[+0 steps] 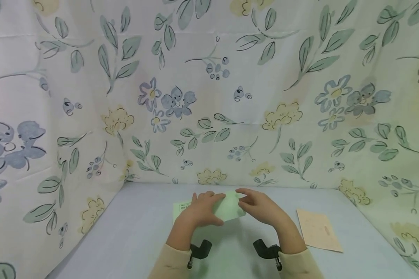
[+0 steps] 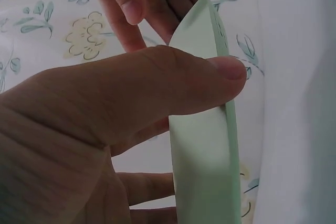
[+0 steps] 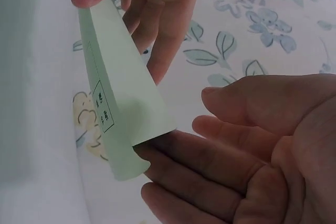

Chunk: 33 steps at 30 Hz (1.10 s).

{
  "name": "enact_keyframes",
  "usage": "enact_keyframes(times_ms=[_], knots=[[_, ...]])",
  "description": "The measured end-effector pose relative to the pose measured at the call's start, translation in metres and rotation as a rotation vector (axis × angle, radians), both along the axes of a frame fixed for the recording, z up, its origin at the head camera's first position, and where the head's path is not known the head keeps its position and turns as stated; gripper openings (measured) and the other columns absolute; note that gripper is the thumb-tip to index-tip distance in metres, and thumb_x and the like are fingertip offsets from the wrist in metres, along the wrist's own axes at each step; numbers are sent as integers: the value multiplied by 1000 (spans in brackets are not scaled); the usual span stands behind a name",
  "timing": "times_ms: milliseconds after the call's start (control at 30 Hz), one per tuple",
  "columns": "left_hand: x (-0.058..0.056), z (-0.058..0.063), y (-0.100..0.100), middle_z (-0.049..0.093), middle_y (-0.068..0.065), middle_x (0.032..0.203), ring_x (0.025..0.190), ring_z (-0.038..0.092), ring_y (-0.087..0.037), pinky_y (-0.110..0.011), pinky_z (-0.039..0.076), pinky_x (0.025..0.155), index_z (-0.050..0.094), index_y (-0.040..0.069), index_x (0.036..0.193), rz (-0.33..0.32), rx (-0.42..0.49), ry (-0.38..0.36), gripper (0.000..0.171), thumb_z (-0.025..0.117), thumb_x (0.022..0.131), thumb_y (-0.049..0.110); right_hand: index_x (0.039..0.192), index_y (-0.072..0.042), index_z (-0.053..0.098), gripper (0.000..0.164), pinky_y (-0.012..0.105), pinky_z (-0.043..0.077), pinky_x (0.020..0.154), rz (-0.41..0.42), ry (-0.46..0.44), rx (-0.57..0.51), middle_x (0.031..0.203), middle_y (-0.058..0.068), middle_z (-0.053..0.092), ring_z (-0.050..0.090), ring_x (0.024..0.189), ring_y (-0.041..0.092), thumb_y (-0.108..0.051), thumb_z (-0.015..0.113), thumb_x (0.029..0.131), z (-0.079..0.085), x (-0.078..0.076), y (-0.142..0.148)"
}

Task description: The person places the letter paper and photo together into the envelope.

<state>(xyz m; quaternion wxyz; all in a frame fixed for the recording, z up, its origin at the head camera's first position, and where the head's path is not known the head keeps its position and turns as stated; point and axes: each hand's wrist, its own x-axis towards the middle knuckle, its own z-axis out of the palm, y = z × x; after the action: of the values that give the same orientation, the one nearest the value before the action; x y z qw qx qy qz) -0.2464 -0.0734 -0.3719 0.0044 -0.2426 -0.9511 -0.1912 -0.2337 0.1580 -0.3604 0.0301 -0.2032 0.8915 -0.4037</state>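
My left hand [image 1: 199, 210] grips a pale green paper envelope [image 1: 230, 207], thumb pressed on its near face and fingers behind it. In the right wrist view, the envelope [image 3: 128, 90] bears a small printed box along one side, and its end gapes between two layers. My right hand [image 1: 260, 206] is at that end. Its fairly straight fingers [image 3: 210, 174] reach under the upper layer's edge, fingertips partly hidden, while the thumb [image 3: 236, 98] stays off the paper. Left of my left hand, a green paper [image 1: 178, 209] with a printed box lies partly hidden.
A peach-coloured paper [image 1: 319, 230] with a faint oval mark lies to the right on the pale tabletop [image 1: 125, 232]. A floral cloth [image 1: 209, 97] hangs behind the table and along its sides. Each wrist carries a black camera mount [image 1: 200, 248].
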Motion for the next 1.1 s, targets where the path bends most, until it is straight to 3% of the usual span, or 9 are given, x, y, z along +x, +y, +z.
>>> enact_keyframes(times_ms=[133,400,600,767,967,1100], knots=[[2,2,2,48,-2,133,119,44,-21,-63,12,108,46,27,139,-10,13,3,79,80,69,39,140,-17,44,50,44,51,81,-12,-10,-20,114,7,63,60,101,20,-30,58,94,1,-1,0],[6,4,6,50,2,131,115,45,-16,-62,13,109,46,30,139,-49,42,38,79,81,69,37,150,-24,23,73,55,44,90,-101,-95,-122,120,4,60,57,107,20,-40,62,89,0,-4,1],[8,6,11,50,4,131,115,45,-14,-63,12,108,46,29,139,-102,75,51,78,80,69,35,151,-23,17,77,52,43,89,-29,-159,-186,114,5,63,61,92,18,-43,60,90,1,-4,4],[10,7,14,50,3,131,120,43,-15,-62,11,109,46,29,139,-112,70,58,79,80,68,35,151,-26,17,78,54,42,91,49,-174,-168,112,7,62,60,94,19,-44,60,89,-2,-4,7],[11,7,17,48,3,133,125,41,-16,-61,12,110,45,31,139,-135,73,53,79,80,68,35,146,-38,28,73,51,39,95,48,-152,-134,145,-1,35,45,115,22,-47,65,84,-7,-5,6],[12,7,20,49,3,132,124,42,-15,-62,14,109,45,29,139,-147,62,71,78,80,69,36,146,-40,28,72,57,33,100,72,-158,-146,152,-4,24,31,131,26,-47,65,84,-10,-6,6]])
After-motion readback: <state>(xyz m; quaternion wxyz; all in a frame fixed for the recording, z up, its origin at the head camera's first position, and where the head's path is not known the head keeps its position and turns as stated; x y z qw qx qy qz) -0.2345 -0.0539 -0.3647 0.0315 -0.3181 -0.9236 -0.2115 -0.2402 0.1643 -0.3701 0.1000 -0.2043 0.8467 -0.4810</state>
